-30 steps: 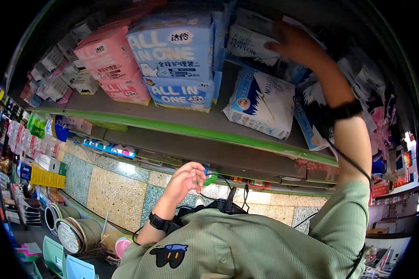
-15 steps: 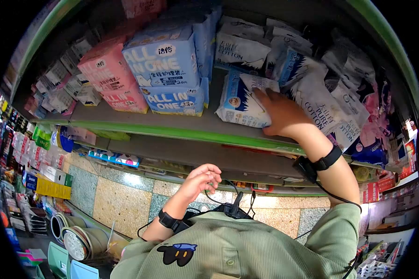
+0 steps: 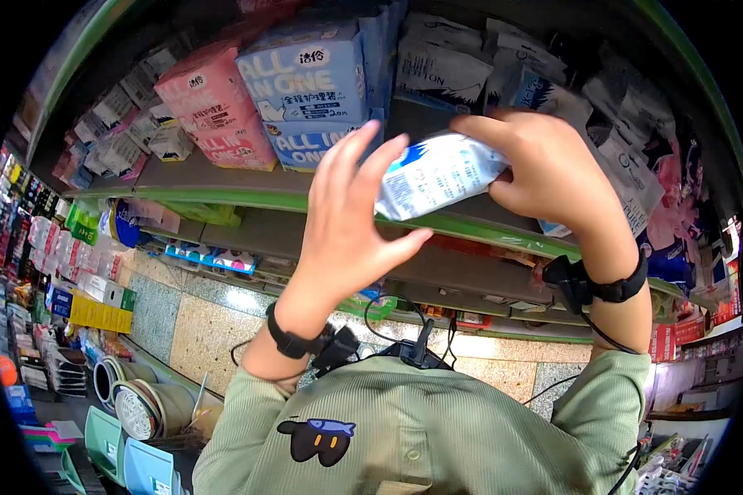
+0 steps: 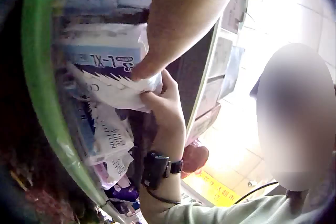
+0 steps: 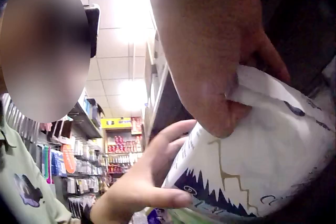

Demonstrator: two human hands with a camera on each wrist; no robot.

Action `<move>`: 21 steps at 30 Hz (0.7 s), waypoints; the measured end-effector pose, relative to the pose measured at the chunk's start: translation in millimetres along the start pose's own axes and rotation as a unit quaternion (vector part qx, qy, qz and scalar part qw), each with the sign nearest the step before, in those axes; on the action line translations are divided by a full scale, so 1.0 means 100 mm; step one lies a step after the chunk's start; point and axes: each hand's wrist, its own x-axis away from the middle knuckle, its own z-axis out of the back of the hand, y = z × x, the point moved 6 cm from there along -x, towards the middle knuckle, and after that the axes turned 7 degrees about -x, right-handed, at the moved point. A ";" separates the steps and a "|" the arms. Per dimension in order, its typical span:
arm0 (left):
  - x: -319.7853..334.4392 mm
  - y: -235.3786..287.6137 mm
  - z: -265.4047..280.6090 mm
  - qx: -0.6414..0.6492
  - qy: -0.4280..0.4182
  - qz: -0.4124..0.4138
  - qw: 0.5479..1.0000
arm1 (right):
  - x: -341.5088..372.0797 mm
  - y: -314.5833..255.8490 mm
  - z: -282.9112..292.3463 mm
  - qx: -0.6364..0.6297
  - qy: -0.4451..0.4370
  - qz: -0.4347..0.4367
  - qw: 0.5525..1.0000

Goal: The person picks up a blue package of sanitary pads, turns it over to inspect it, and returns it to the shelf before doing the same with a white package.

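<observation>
A white-and-blue soft pack [image 3: 446, 177] is held up over the front edge of the shelf, tilted, with its printed underside facing the head camera. My right hand [image 3: 553, 161] grips its right end between thumb and fingers. At the pack's left end my left hand [image 3: 347, 206] is spread, thumb apart from the fingers, its fingertips right by the wrapper. "L-XL" shows on the pack's face [image 4: 113, 66] in the left wrist view. The right wrist view has the left hand [image 5: 142, 182] beside the pack's lower corner.
Blue "ALL IN ONE" packs [image 3: 305, 87] and pink ones [image 3: 210, 103] stand stacked to the left. More white "PURE COTTON" packs [image 3: 442, 70] lie behind and to the right. A green shelf edge [image 3: 264, 198] runs below; bins and pots [image 3: 140, 412] stand at lower left.
My right hand came down from the back of the shelf to the front pack, then lifted it off the shelf. My left hand rose from near my body to the pack's left end.
</observation>
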 end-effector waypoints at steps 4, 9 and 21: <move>-0.19 0.07 -0.14 0.054 -0.077 0.054 0.994 | 0.00 -0.24 0.19 -0.053 0.073 0.087 0.992; 0.10 -0.33 -0.11 0.283 -0.030 0.198 0.938 | 0.22 0.05 0.35 -0.296 0.186 0.074 0.934; 0.97 -0.58 -0.07 0.601 -0.104 0.329 0.721 | 0.43 -0.14 -0.30 -0.449 0.147 -0.058 0.880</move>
